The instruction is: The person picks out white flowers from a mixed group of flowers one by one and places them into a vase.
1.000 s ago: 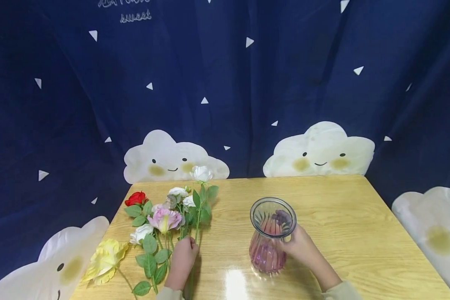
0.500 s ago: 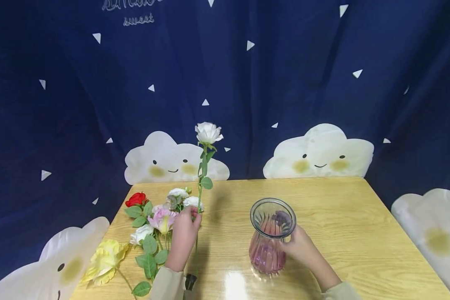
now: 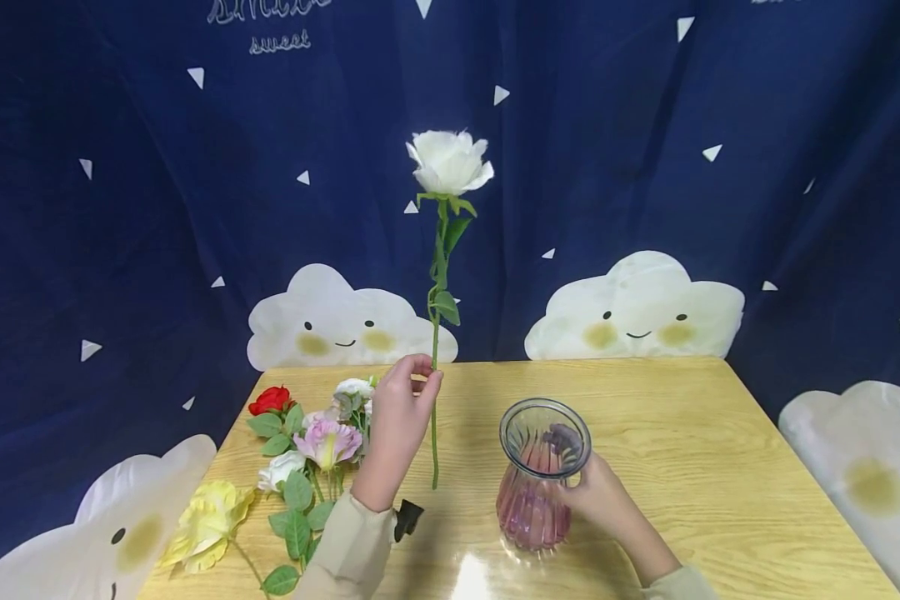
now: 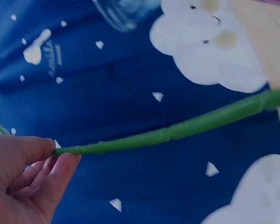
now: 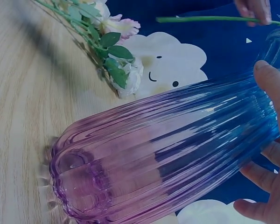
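My left hand (image 3: 403,408) pinches the green stem of a white rose (image 3: 450,163) between thumb and fingers, holding it upright above the table. In the left wrist view the bare lower stem (image 4: 144,138) runs out from the fingertips. To the right stands a ribbed glass vase (image 3: 534,508), pink at the base and bluish toward the rim. My right hand (image 3: 598,498) grips it around the neck; the right wrist view shows the thumb and fingers (image 5: 273,86) on either side of the glass. The rose's stem end hangs left of the vase, apart from it.
On the left of the wooden table (image 3: 667,450) lie a red rose (image 3: 272,399), a pink flower (image 3: 328,442), several white flowers (image 3: 281,470) and a yellow flower (image 3: 212,523). A dark blue curtain (image 3: 570,150) with clouds hangs behind the table.
My left hand has lifted the white rose off the table, up and to the right, away from the other flowers. My right hand stays on the vase.
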Demonstrator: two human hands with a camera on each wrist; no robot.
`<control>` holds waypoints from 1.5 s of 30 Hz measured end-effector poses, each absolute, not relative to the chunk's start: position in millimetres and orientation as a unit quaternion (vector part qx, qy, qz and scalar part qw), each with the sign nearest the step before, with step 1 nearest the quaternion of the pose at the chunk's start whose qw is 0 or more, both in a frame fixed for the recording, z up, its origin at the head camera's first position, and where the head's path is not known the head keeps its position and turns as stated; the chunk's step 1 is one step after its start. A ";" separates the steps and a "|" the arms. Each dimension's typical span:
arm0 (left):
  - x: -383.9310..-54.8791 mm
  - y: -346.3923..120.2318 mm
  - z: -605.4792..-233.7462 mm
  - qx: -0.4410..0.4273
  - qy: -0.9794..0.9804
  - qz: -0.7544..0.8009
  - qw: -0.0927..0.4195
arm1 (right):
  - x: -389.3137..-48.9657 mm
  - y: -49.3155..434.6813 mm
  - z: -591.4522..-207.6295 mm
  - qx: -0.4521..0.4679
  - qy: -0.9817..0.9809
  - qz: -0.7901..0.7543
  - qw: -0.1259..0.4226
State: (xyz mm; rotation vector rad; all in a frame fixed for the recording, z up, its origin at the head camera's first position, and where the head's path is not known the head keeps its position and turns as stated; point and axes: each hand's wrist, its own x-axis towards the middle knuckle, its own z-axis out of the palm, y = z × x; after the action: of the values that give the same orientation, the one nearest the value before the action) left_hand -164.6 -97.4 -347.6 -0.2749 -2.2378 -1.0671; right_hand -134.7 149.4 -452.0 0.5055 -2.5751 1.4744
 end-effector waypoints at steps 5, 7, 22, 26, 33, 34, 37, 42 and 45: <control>-164.5 -83.3 -329.5 -0.154 -0.818 -0.425 0.356 | -134.6 148.9 -452.1 0.174 -0.854 0.485 0.070; -164.9 -78.4 -324.2 -0.164 -0.805 -0.435 0.369 | -134.2 149.1 -452.4 0.170 -0.853 0.489 0.064; -160.2 -52.4 -292.2 -0.248 -0.716 -0.460 0.463 | -134.1 148.6 -448.8 0.172 -0.852 0.491 0.055; -156.0 -46.3 -287.0 -0.258 -0.699 -0.478 0.466 | -135.4 148.6 -448.5 0.179 -0.848 0.495 0.060; -150.1 -31.5 -292.7 -0.268 -0.727 -0.492 0.396 | -136.0 148.4 -448.2 0.183 -0.836 0.514 0.060; -149.8 -29.1 -296.4 -0.270 -0.737 -0.492 0.378 | -135.6 148.4 -447.9 0.183 -0.836 0.514 0.057; -149.3 -22.6 -310.1 -0.269 -0.768 -0.486 0.317 | -135.1 148.5 -447.8 0.185 -0.842 0.505 0.050; -149.0 -13.7 -333.1 -0.260 -0.815 -0.462 0.234 | -135.7 150.3 -451.0 0.184 -0.848 0.496 0.036; -147.8 -10.6 -343.4 -0.262 -0.833 -0.439 0.211 | -135.9 151.0 -452.1 0.188 -0.843 0.503 0.036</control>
State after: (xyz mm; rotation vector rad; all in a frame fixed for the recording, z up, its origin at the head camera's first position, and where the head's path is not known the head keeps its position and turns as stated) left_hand -147.8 -10.6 -343.4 -0.7275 -2.3158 -1.2195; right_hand -135.9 151.0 -452.1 0.5788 -2.5892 1.5447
